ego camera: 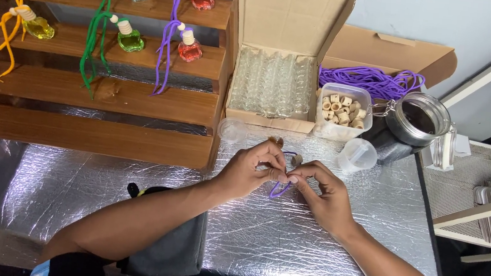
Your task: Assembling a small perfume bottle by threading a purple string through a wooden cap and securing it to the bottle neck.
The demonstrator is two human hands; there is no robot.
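We pinch the purple cord [279,188] in both hands—left hand [249,172], right hand [324,195]—threading its wooden cap [296,159]; next needs steady pull-through.

We have a single view, from a camera worn on the head, looking steeply down and forward over the foil-covered bench [308,236]. It sits close: our forearms enter from the bottom edge and the hands [287,179] meet near centre. The far edge takes in the wooden shelf [92,94] and open cardboard box [292,15].
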